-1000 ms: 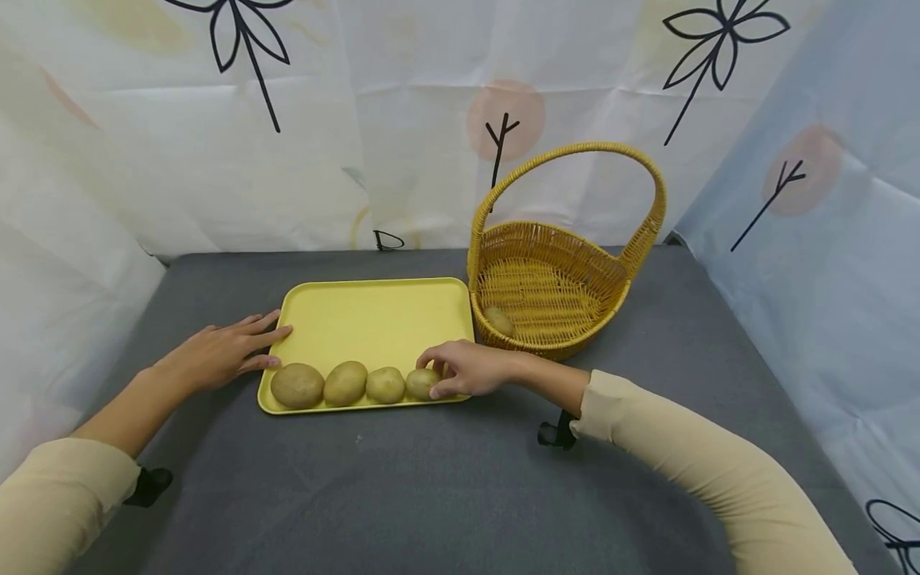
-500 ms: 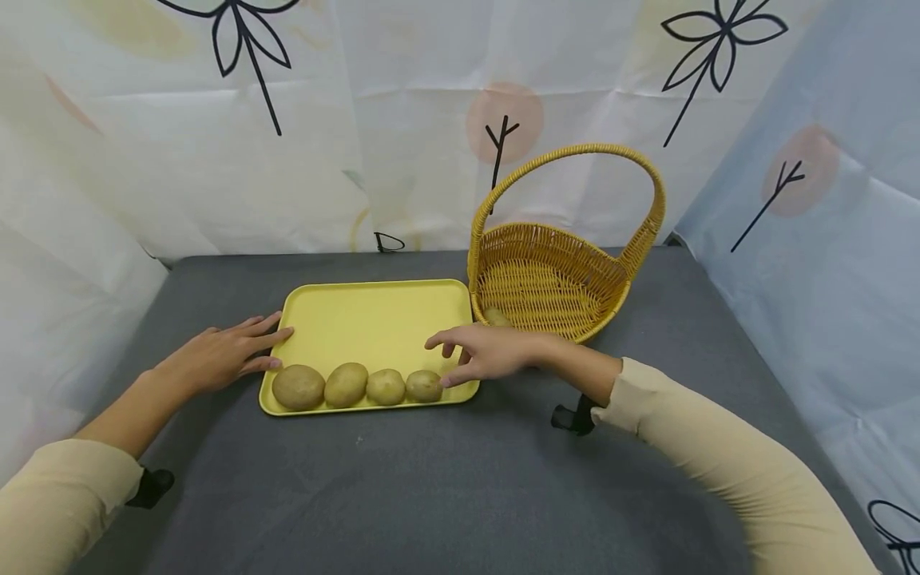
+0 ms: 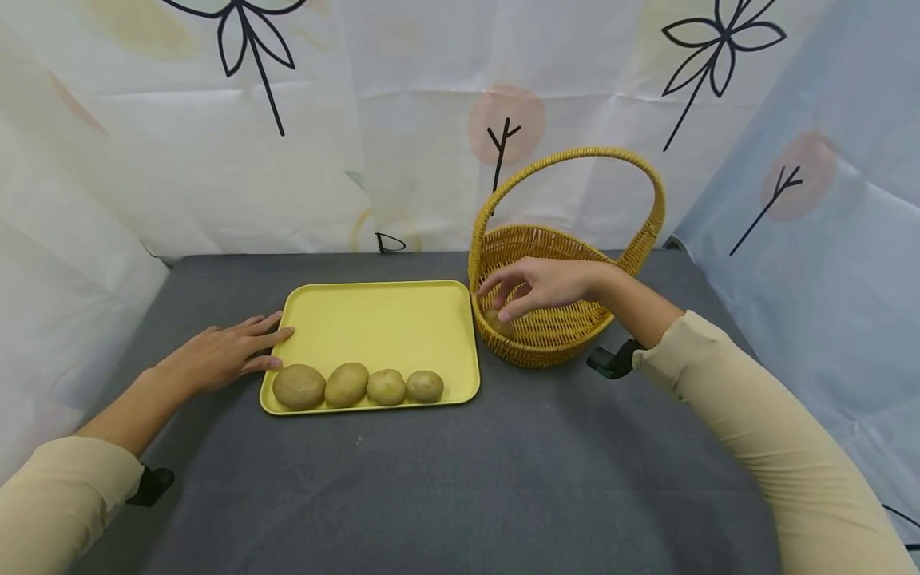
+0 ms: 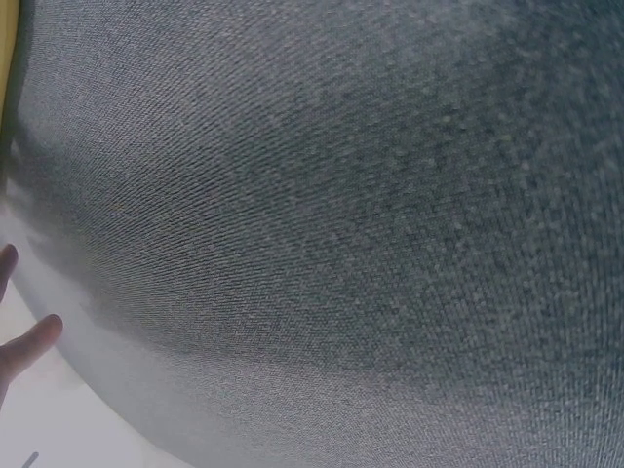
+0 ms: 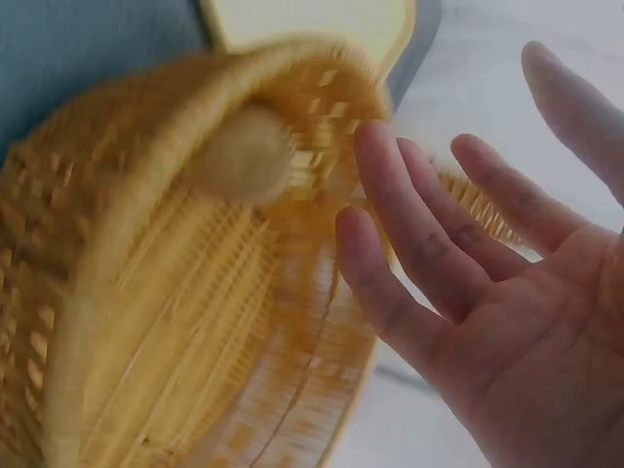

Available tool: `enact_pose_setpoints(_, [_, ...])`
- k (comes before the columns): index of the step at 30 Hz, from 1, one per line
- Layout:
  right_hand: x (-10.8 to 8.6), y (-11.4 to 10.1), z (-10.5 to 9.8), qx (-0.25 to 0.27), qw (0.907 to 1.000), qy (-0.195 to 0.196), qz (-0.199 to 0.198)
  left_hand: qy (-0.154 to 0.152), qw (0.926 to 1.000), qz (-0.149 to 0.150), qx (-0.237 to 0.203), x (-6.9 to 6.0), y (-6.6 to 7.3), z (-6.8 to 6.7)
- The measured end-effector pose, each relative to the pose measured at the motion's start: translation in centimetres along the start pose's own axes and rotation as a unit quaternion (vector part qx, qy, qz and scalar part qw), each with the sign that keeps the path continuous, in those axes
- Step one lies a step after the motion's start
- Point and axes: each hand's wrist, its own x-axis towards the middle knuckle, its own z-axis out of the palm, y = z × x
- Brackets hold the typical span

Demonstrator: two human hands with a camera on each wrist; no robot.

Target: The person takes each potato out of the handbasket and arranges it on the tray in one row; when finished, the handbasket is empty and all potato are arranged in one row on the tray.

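Observation:
Along the near edge of the yellow tray (image 3: 374,319), several potatoes stand in a row from the largest (image 3: 298,387) at left to the smallest (image 3: 425,386) at right. My left hand (image 3: 226,351) rests with spread fingers on the tray's left rim. My right hand (image 3: 549,283) hovers over the mouth of the yellow wicker basket (image 3: 532,351), its fingers loosely bent and nothing in them. One more potato (image 5: 244,156) lies inside the basket against its wall, partly hidden by my hand in the head view.
The basket stands just right of the tray, its tall arched handle (image 3: 575,152) rising above it. Grey cloth (image 3: 431,487) covers the table. A patterned white curtain (image 3: 402,160) hangs behind.
My right hand has let go of the smallest potato, leaving it on the tray, and moved right and away to above the basket. My left hand has stayed put.

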Motion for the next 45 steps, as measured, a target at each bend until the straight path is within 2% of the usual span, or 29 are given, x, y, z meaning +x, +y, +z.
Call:
enact_pose_setpoints(9, [1.2, 3.4, -1.6, 0.074, 0.9926, -0.022, 0.094, -0.002, 1.0, 0.001, -0.002, 0.0, -0.1, 0.0])
enact_pose_setpoints(19, [3.0, 4.3, -1.9, 0.074, 0.9831, -0.098, 0.136, -0.001, 1.0, 0.0, -0.004, 0.0, -0.1, 0.2])
enact_pose_setpoints(23, [3.7, 4.2, -1.4, 0.076, 0.9799, -0.118, 0.142, -0.004, 0.9999, -0.001, -0.01, 0.0, -0.1, 0.2])
enact_pose_setpoints(29, [4.2, 4.2, -1.1, 0.083, 0.979, -0.123, 0.14, 0.002, 1.0, 0.003, -0.004, -0.1, -0.1, 0.1])
enact_pose_setpoints(36, [4.5, 4.3, -0.8, 0.078, 0.9803, -0.117, 0.139, 0.003, 1.0, 0.002, -0.002, -0.1, 0.0, -0.1])
enact_pose_setpoints(45, [4.7, 4.1, -0.2, 0.027, 0.987, -0.095, 0.127, 0.002, 1.0, 0.002, 0.004, 0.0, -0.1, 0.0])
